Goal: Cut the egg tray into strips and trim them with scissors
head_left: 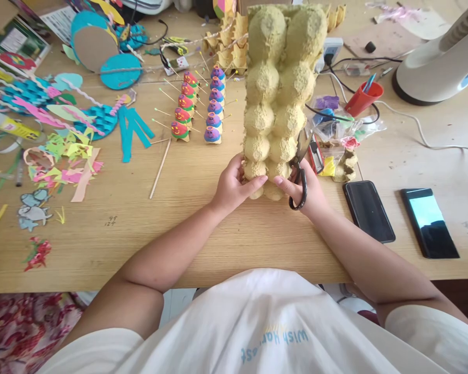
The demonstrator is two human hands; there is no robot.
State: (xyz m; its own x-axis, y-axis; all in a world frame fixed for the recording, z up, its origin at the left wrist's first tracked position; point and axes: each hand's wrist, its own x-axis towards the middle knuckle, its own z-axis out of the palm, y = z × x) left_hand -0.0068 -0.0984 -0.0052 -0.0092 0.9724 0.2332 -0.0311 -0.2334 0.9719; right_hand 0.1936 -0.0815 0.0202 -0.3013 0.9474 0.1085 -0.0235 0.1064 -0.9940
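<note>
A yellow egg carton (275, 98), two bumps wide, is held up over the desk with its bumps facing me. My left hand (237, 187) grips its lower left edge, thumb laid across the front. At the lower right edge, my right hand (304, 189) holds the carton too, with black-handled scissors (303, 189) hooked at its fingers. The scissor blades point up beside the carton. To the left of the carton stand a row of red and green painted carton pieces (183, 115) and a row of purple and blue ones (213, 117), with pins stuck in them.
Paper scraps (66, 161) and blue paper strips (130, 132) lie at left. A thin stick (160, 169) rests near the rows. Right are two phones (369, 210), a red cup (364, 98), a red cutter (316, 156), plastic bags and a white device (432, 67).
</note>
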